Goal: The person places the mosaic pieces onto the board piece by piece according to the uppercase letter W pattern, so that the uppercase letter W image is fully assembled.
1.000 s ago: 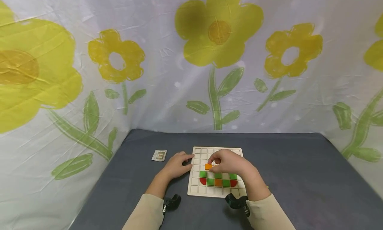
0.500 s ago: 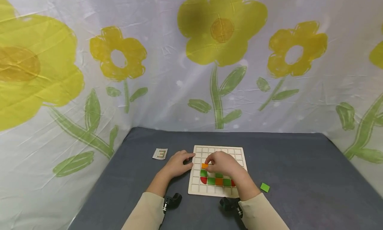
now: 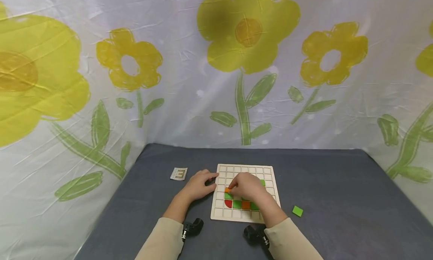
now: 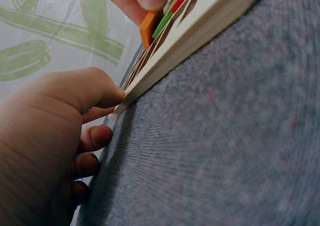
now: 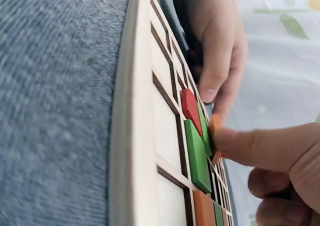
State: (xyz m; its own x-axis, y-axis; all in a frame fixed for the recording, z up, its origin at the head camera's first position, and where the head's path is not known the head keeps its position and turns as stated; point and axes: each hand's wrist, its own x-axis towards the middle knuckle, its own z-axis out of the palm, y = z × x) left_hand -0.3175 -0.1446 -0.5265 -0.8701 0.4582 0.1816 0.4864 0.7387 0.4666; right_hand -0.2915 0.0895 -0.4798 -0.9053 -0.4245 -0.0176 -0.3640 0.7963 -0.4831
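My right hand (image 3: pixel 249 186) pinches a square orange tile (image 3: pixel 227 190) between thumb and fingers over the left part of a wooden grid board (image 3: pixel 218 212). In the left wrist view that orange tile (image 4: pixel 148 30) stands tilted against the grid, just behind a green tile (image 4: pixel 162 24). My left hand (image 3: pixel 197 185) touches the board's left edge with the thumb and a finger, the other fingers loosely bent. Below the orange tile lie a green tile (image 3: pixel 228 196) and a rounded red tile (image 3: pixel 228 203). My right hand and forearm hide part of the pattern.
A small card (image 3: pixel 178 174) printed with a grid pattern lies left of the board. One loose green tile (image 3: pixel 297 211) is on the dark cloth (image 3: pixel 324 185) to the right. Another green tile (image 3: pixel 262 182) shows in the board beyond my right hand.
My right hand has carried the orange tile leftward and lowered it to the column above the left green tile. The loose green tile has come out from behind my forearm. My left hand stays put.
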